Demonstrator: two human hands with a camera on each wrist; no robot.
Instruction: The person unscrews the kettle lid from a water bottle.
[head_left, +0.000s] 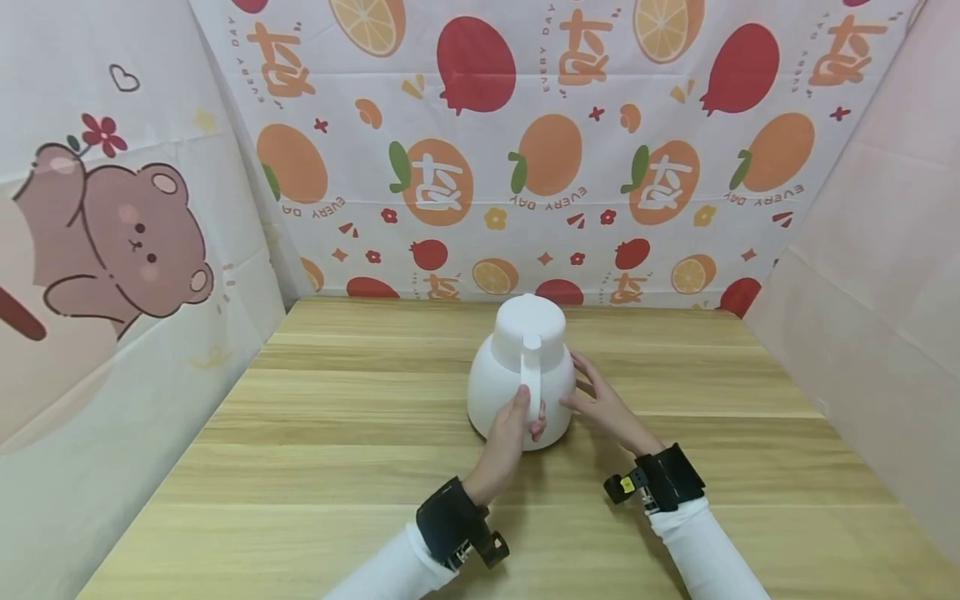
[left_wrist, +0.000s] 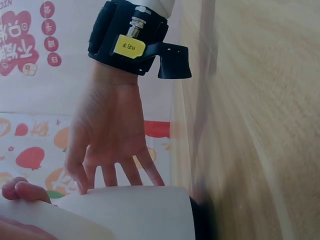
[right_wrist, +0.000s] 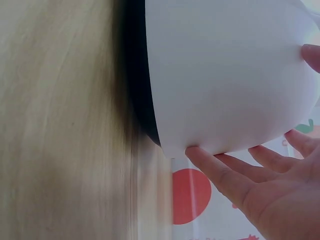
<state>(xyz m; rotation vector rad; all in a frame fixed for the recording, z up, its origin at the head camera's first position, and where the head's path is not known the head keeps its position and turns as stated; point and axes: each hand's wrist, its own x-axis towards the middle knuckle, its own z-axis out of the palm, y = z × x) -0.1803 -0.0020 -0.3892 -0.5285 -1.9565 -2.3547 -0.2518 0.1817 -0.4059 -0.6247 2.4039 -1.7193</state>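
A round white jug [head_left: 495,383] with a lid stands upright on the wooden table, its handle facing the person. The left hand [head_left: 506,442] grips that handle, with fingers curled round it and the thumb along it. On the jug's right side rests the right hand [head_left: 607,412], its fingers spread and lightly bent. In the right wrist view, the right fingertips touch the white body [right_wrist: 215,75] above its dark base [right_wrist: 137,75]. The left wrist view shows the right hand [left_wrist: 112,125] against the jug [left_wrist: 150,205], and part of the left hand [left_wrist: 30,192] at the handle.
The wooden table [head_left: 337,475] extends around the jug. A fruit-patterned cloth [head_left: 480,167] hangs behind its far edge. A bear-printed cloth [head_left: 135,242] hangs at the left, and a pale cloth [head_left: 862,275] at the right.
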